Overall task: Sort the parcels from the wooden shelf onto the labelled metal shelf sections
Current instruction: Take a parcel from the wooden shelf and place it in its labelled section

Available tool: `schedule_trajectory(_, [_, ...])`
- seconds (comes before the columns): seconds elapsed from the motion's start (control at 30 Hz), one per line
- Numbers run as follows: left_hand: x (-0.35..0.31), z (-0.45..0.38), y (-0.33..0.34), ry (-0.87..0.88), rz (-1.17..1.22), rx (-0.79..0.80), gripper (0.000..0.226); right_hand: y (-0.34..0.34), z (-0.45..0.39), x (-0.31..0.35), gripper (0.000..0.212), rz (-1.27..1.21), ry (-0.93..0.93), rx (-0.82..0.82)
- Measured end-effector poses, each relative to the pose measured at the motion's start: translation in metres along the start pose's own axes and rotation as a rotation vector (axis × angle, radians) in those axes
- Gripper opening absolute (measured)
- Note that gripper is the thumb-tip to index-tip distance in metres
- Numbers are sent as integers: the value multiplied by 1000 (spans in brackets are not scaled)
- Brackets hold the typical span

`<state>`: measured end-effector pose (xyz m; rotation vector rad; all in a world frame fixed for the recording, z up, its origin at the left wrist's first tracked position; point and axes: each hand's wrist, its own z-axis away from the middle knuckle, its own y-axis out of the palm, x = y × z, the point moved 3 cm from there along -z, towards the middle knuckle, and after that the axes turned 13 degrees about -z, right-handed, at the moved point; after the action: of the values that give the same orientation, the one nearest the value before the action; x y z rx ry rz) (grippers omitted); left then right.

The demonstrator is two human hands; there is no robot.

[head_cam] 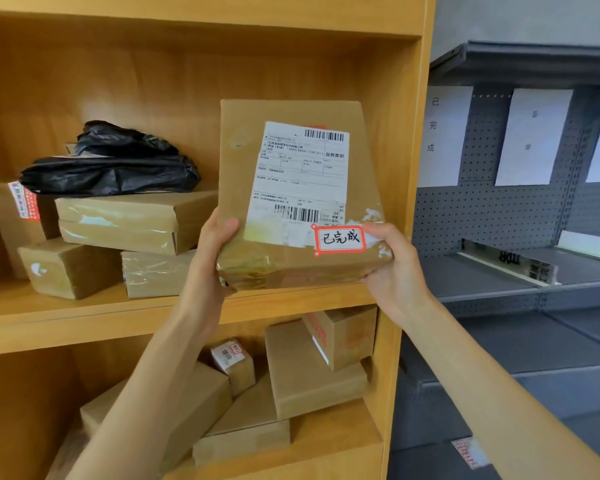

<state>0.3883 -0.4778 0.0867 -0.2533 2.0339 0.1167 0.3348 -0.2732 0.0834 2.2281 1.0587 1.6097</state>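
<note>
Basically both hands grip the flat brown cardboard parcel (291, 188) at its lower corners, left hand (210, 251) and right hand (392, 268), tilting it up before the wooden shelf (194, 306), probably to read its red-bordered sticker (340, 239). Long axis vertical, label facing camera; grey metal shelf (520, 271) waits right.

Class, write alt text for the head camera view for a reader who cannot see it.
Two hands, left hand and right hand, hold up a brown parcel with a red-bordered sticker before a wooden shelf stacked with parcels. A grey metal shelf with paper signs stands right.
</note>
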Motion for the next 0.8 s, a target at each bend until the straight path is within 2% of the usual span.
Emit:
schedule_trajectory(0.1, [1, 3, 1, 26, 3, 27, 58, 1, 9, 3, 44, -19, -34, -16])
schedule_trajectory(0.23, [-1, 9, 10, 40, 7, 58, 81, 0, 17, 15, 28, -18, -61, -23])
schedule_trajectory(0.33, [-7, 12, 27, 51, 16, 90, 72, -9, 24, 30, 17, -43, -98, -26])
schedule_trajectory(0.53, [-16, 24, 87, 39, 25, 123, 61, -53, 46, 67, 24, -110, -141, -74])
schedule_trajectory(0.67, [-17, 37, 154, 8, 47, 123, 40, -103, 67, 107, 31, -114, -147, -129])
schedule_trajectory(0.73, [-18, 45, 194, 7, 60, 145, 47, -131, 80, 132, 31, -103, -160, -143])
schedule_trajectory(0.8, [-16, 52, 235, 1, 65, 196, 65, -162, 94, 156, 29, -79, -169, -162])
